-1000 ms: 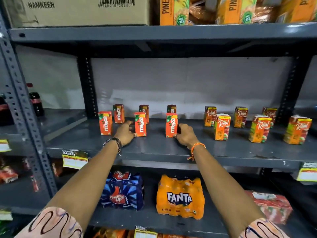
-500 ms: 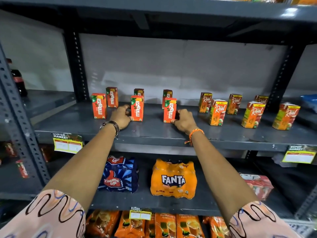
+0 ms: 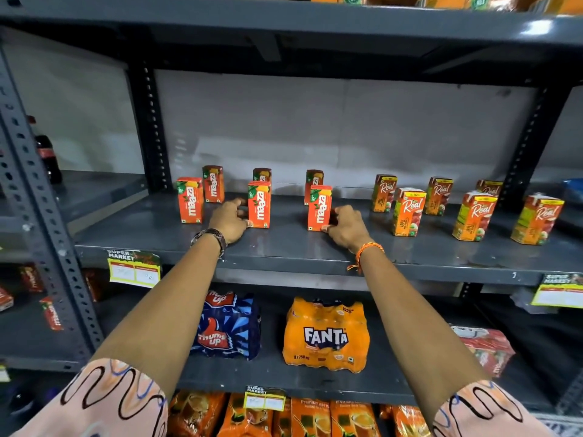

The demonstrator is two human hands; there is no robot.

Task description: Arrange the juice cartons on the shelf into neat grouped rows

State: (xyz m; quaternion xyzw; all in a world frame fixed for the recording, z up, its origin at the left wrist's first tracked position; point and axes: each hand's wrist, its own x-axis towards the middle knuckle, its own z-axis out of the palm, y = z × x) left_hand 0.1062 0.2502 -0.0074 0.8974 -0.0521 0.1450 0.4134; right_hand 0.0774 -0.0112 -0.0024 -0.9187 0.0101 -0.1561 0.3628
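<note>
Cartons are gripped on the grey shelf (image 3: pixel 284 247): the middle front Maaza carton (image 3: pixel 259 205) is pinched low by the left hand (image 3: pixel 228 220), the right front Maaza carton (image 3: pixel 319 208) by the right hand (image 3: pixel 347 228). Real cartons (image 3: pixel 408 211) are stood well apart, rightward.

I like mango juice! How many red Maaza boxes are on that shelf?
6. Front row: left carton, middle carton, right carton. Back row: one behind each. None seem hidden.
</note>
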